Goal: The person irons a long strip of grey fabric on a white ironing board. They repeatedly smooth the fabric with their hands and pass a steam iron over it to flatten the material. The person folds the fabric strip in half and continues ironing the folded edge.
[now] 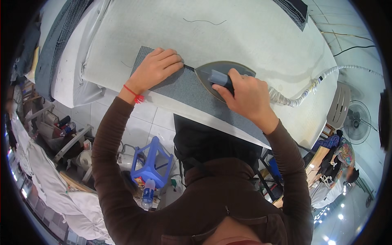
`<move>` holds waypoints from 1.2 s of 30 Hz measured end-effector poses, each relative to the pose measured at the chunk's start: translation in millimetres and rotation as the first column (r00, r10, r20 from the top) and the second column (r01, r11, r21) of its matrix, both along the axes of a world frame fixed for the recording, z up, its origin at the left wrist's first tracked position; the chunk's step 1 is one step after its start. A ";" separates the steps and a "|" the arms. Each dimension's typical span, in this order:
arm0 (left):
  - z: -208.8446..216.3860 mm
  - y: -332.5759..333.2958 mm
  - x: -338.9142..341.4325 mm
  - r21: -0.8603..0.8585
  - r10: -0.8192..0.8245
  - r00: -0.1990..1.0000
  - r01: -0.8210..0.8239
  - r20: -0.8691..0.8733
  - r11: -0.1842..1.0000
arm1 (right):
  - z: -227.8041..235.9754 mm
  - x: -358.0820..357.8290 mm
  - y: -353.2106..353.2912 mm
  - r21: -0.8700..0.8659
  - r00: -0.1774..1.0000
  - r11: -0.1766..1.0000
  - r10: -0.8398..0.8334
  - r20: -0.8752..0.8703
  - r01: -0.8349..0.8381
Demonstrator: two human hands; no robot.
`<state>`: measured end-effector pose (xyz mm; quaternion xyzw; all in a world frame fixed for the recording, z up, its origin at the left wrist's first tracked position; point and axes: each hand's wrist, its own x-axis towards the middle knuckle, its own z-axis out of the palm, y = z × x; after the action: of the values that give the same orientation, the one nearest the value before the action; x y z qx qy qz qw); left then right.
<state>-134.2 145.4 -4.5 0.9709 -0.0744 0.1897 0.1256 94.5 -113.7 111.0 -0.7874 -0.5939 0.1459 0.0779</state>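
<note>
"Brown top (216,188), right up close. And in the right hand (251,98)?"
"Gripping the iron (220,78) by its handle, over grey cloth (183,89) along the near edge of the table (277,45)."
"And with the left hand (158,67)?"
"Touching the cloth near its left end, with bent fingers close together; cannot tell if pinching it."

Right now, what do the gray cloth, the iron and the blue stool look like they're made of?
The gray cloth looks like woven fabric, matte and finely textured, maybe denim. The iron seems to have a dull metal base, judging by its thin gray edge, and a smooth handle, probably plastic. The blue stool looks like molded plastic: one even colour, smooth-looking.
</note>
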 end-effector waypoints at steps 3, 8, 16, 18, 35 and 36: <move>1.8 -4.4 1.1 -0.017 0.021 1.000 -0.021 0.007 1.000 | -5.7 21.5 -28.0 0.025 0.999 0.998 -0.050 0.005 0.050; 8.6 -11.9 3.4 0.039 0.093 0.995 -0.094 0.032 0.995 | -13.2 96.6 -63.7 0.092 0.955 0.962 -0.268 0.124 0.258; 15.7 -28.1 -13.9 0.117 0.416 0.904 -0.425 0.095 0.897 | -20.0 161.0 -110.9 0.738 0.886 0.633 -0.451 0.106 0.234; -9.4 -17.5 -43.1 0.042 0.646 0.751 -0.656 0.140 0.754 | -36.1 155.8 -166.1 0.678 0.867 0.648 -0.497 0.029 0.349; 10.4 27.8 -35.1 -0.592 0.673 0.575 -0.768 -0.466 0.246 | -93.5 -22.9 -55.2 0.540 0.950 0.813 -0.051 -0.308 0.219; 8.6 29.4 -36.4 -0.587 0.673 0.569 -0.773 -0.472 0.242 | -96.2 -27.2 -40.0 0.546 0.951 0.814 -0.027 -0.307 0.199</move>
<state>-170.6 174.7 4.1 0.7572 0.4735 0.1782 0.4131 67.3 -153.7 14.7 -0.7324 -0.5443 0.0685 0.4032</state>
